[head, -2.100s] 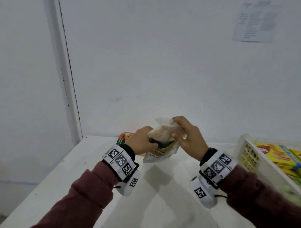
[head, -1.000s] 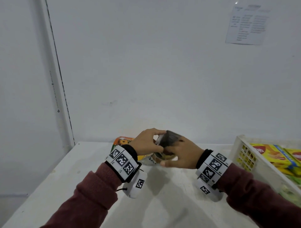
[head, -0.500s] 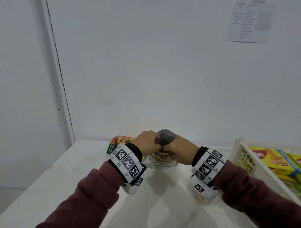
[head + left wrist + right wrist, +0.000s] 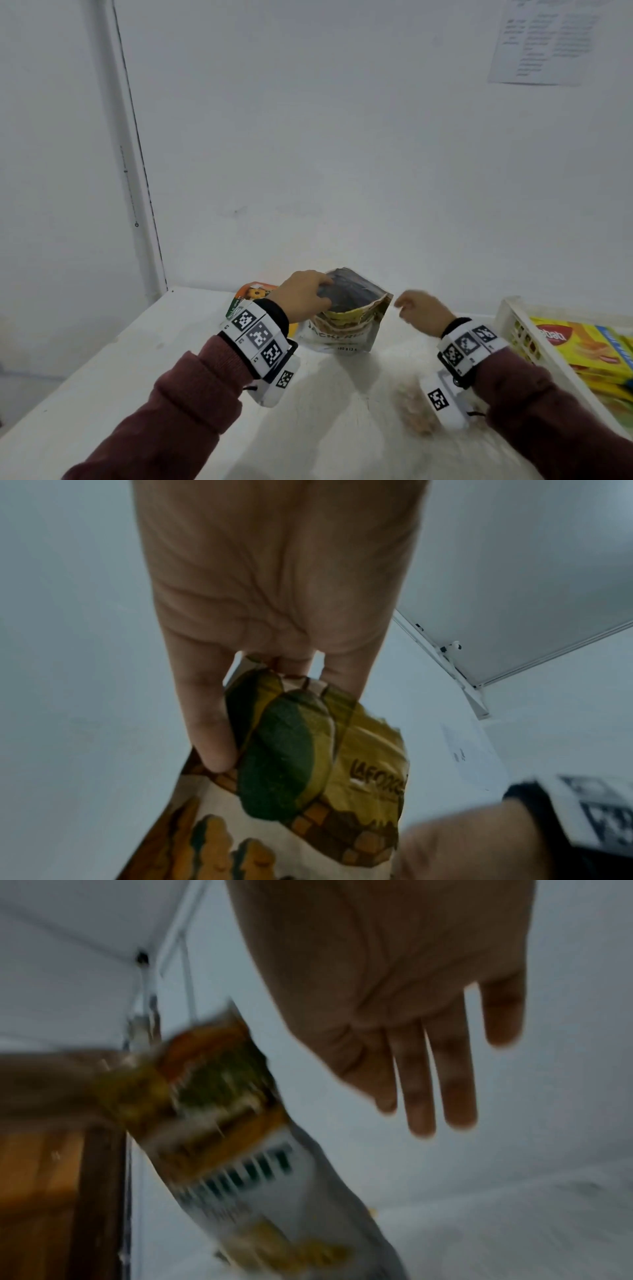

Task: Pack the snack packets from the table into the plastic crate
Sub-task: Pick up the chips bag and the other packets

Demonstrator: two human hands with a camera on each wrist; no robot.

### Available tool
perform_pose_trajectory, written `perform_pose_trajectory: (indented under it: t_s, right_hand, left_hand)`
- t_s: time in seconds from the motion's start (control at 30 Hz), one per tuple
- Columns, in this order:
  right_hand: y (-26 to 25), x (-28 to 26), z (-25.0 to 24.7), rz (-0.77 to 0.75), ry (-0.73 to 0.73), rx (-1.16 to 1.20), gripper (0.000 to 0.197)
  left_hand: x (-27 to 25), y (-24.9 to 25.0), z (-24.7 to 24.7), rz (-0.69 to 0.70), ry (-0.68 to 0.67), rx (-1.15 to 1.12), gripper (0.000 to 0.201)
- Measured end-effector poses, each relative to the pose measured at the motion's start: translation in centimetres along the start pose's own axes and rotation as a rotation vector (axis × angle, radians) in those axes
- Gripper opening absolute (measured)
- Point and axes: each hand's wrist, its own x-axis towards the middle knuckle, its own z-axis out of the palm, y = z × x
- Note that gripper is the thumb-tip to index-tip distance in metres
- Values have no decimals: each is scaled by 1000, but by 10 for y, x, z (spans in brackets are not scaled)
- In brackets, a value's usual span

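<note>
The white-and-yellow foil snack pouch (image 4: 346,318) stands upright on the white counter (image 4: 171,359), left hand (image 4: 303,294) fingers pinching its top; right hand (image 4: 419,310) released beside it, nearer the white plastic crate (image 4: 510,329)
</note>
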Motion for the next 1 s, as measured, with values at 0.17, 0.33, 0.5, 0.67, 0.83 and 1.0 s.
perform_pose_trajectory:
  t_s: [0.17, 0.33, 0.5, 0.67, 0.83, 1.0]
  right_hand:
    - [12, 5, 51, 8, -492, -325, 51]
    - [12, 9, 58, -5, -460, -400, 45]
    - [6, 8, 44, -160, -518, -370, 29]
    - [2, 0, 11, -203, -316, -106, 36]
    - [-10, -16, -33, -337, -104, -36, 18]
    - [-13, -29, -23, -346, -93, -85, 16]
  left_hand:
    - [-2, 4, -1, -23, 7, 9, 47]
    - [-3, 5, -3, -48, 17, 8, 48]
    - [-6, 5, -3, -54, 17, -2, 48]
    - [-8, 3, -4, -69, 12, -2, 49]
    - [-10, 1, -5, -77, 16, -17, 48]
    - [-12, -1, -6, -75, 24, -7, 49]
